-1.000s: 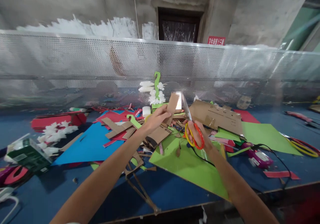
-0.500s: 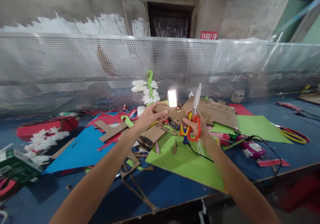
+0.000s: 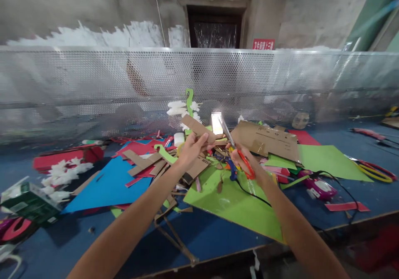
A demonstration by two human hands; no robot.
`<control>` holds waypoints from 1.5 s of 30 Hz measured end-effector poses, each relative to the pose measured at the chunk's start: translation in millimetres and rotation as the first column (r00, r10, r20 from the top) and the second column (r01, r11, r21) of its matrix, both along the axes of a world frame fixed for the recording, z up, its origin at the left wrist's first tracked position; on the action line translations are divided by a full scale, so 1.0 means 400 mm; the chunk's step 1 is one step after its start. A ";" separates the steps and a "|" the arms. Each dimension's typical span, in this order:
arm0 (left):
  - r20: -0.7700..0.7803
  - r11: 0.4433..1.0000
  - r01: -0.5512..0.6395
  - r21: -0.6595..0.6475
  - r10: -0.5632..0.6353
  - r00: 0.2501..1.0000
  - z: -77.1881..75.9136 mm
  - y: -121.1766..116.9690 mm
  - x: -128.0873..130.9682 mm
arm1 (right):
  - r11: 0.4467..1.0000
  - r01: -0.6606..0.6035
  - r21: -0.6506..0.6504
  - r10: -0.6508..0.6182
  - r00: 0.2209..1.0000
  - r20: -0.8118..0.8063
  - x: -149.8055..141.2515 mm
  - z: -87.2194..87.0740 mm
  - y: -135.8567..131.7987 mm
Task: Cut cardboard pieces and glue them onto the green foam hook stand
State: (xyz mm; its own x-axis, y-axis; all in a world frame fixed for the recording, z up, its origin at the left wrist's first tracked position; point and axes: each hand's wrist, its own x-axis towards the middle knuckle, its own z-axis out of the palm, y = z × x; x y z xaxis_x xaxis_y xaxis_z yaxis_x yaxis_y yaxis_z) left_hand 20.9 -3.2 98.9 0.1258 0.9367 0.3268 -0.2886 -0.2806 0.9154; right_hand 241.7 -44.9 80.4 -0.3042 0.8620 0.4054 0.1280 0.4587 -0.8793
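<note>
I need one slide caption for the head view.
Left hand holds a cardboard strip, right hand holds scissors, above a blue table strewn with scraps.

Your left hand [image 3: 190, 152] pinches a slanted cardboard strip [image 3: 195, 126] between thumb and fingers. Your right hand [image 3: 246, 161] grips scissors [image 3: 227, 133] by the handles, blades pointing up and away. On the blue counter [image 3: 59, 250]: green sheet [image 3: 237, 214] under your hands, blue sheet [image 3: 107, 191] left, printed cardboard [image 3: 264, 141] right, purple device [image 3: 323, 188] farther right. Perforated metal panel [image 3: 93, 81] behind.

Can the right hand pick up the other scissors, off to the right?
Probably not as it stands: the right hand holds orange-handled scissors, though nothing visible covers the other pair.
</note>
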 end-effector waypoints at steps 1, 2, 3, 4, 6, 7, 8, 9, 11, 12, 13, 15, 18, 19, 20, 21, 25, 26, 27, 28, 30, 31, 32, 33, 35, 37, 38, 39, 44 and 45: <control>0.005 1.000 -0.011 0.018 0.011 1.000 0.005 0.001 -0.005 | 0.999 0.011 0.033 -0.013 0.998 0.065 0.006 0.006 -0.003; 0.006 0.999 -0.022 0.033 0.022 1.000 0.008 0.002 -0.009 | 0.998 0.017 0.059 -0.024 0.992 0.124 0.011 0.012 -0.005; 0.005 0.998 -0.033 0.045 0.033 0.999 0.011 0.002 -0.012 | 0.997 0.020 0.077 -0.033 0.985 0.171 0.015 0.017 -0.006; -0.003 0.998 -0.038 0.051 0.038 0.999 0.014 0.002 -0.013 | 0.996 0.018 0.089 -0.036 0.979 0.202 0.017 0.020 -0.007; -0.018 0.998 -0.043 0.053 0.044 0.999 0.015 0.003 -0.016 | 0.996 -0.004 0.084 -0.017 0.971 0.240 0.018 0.020 -0.005; -0.022 0.998 -0.044 0.053 0.045 0.999 0.014 0.006 -0.018 | 0.997 -0.018 0.069 0.000 0.969 0.245 0.018 0.018 -0.004; -0.021 0.997 -0.046 0.056 0.047 0.999 0.013 0.008 -0.019 | 0.998 -0.036 0.046 0.023 0.969 0.245 0.018 0.014 -0.004; -0.020 0.997 -0.048 0.062 0.049 0.999 0.012 0.011 -0.021 | 0.998 -0.053 0.021 0.047 0.970 0.238 0.018 0.010 -0.005; -0.020 0.996 -0.054 0.076 0.055 0.998 0.009 0.017 -0.024 | 0.996 -0.081 -0.025 0.085 0.973 0.214 0.018 0.005 -0.011; -0.024 0.995 -0.056 0.078 0.058 0.998 0.009 0.019 -0.026 | 0.995 -0.089 -0.039 0.096 0.975 0.199 0.018 0.004 -0.015; -0.030 0.995 -0.059 0.076 0.061 0.998 0.009 0.020 -0.027 | 0.995 -0.092 -0.049 0.100 0.977 0.188 0.017 0.005 -0.019; -0.042 0.996 -0.064 0.067 0.067 0.997 0.010 0.021 -0.028 | 0.994 -0.083 -0.064 0.093 0.979 0.180 0.015 0.009 -0.025; -0.049 0.997 -0.062 0.054 0.065 0.997 0.012 0.019 -0.030 | 0.996 -0.059 -0.074 0.072 0.979 0.189 0.009 0.016 -0.028; -0.050 0.997 -0.062 0.050 0.064 0.997 0.013 0.019 -0.030 | 0.996 -0.050 -0.070 0.063 0.979 0.194 0.007 0.017 -0.027; -0.050 0.997 -0.063 0.046 0.065 0.997 0.014 0.018 -0.031 | 0.997 -0.041 -0.063 0.053 0.978 0.202 0.005 0.017 -0.027; -0.052 0.997 -0.065 0.043 0.067 0.996 0.015 0.018 -0.032 | 0.998 -0.030 -0.053 0.040 0.977 0.210 0.003 0.016 -0.025; -0.067 0.997 -0.071 0.041 0.073 0.995 0.015 0.020 -0.036 | 1.000 0.007 -0.013 -0.004 0.966 0.257 -0.001 0.006 -0.016; -0.074 0.997 -0.068 0.042 0.071 0.995 0.014 0.022 -0.037 | 1.000 0.011 -0.009 -0.008 0.963 0.271 -0.001 0.002 -0.012; -0.078 0.997 -0.068 0.045 0.071 0.994 0.014 0.024 -0.038 | 1.000 0.011 -0.008 -0.009 0.958 0.286 -0.001 -0.001 -0.008; -0.079 0.997 -0.066 0.048 0.070 0.994 0.013 0.026 -0.039 | 1.000 0.008 -0.010 -0.004 0.953 0.302 0.001 -0.004 -0.004; -0.076 0.997 -0.060 0.051 0.064 0.995 0.012 0.031 -0.042 | 1.000 -0.007 -0.014 0.011 0.947 0.322 0.006 -0.012 0.004; -0.073 0.997 -0.056 0.050 0.060 0.996 0.012 0.034 -0.043 | 1.000 -0.021 -0.014 0.024 0.945 0.327 0.009 -0.016 0.008; -0.069 0.998 -0.052 0.047 0.055 0.996 0.012 0.036 -0.044 | 0.999 -0.036 -0.014 0.038 0.944 0.328 0.012 -0.019 0.012; -0.065 0.998 -0.046 0.043 0.049 0.997 0.012 0.038 -0.046 | 0.999 -0.049 -0.012 0.050 0.944 0.327 0.015 -0.023 0.016; -0.059 0.999 -0.033 0.027 0.035 0.998 0.013 0.040 -0.048 | 0.998 -0.070 -0.007 0.068 0.942 0.327 0.018 -0.027 0.020; -0.055 1.000 -0.028 0.010 0.029 0.998 0.015 0.040 -0.049 | 0.997 -0.071 -0.003 0.068 0.940 0.334 0.019 -0.027 0.021; -0.056 1.000 -0.028 0.002 0.028 0.998 0.017 0.039 -0.049 | 0.998 -0.069 -0.001 0.065 0.939 0.339 0.018 -0.026 0.020; -0.058 1.000 -0.029 -0.004 0.028 0.998 0.018 0.037 -0.048 | 0.998 -0.065 0.000 0.061 0.938 0.342 0.017 -0.024 0.019; -0.067 1.000 -0.027 -0.003 0.026 0.997 0.026 0.022 -0.041 | 0.999 -0.038 0.027 0.026 0.938 0.346 0.011 -0.016 0.013; -0.070 1.000 -0.031 0.004 0.031 0.997 0.026 0.019 -0.039 | 0.999 -0.038 0.034 0.023 0.935 0.353 0.010 -0.015 0.012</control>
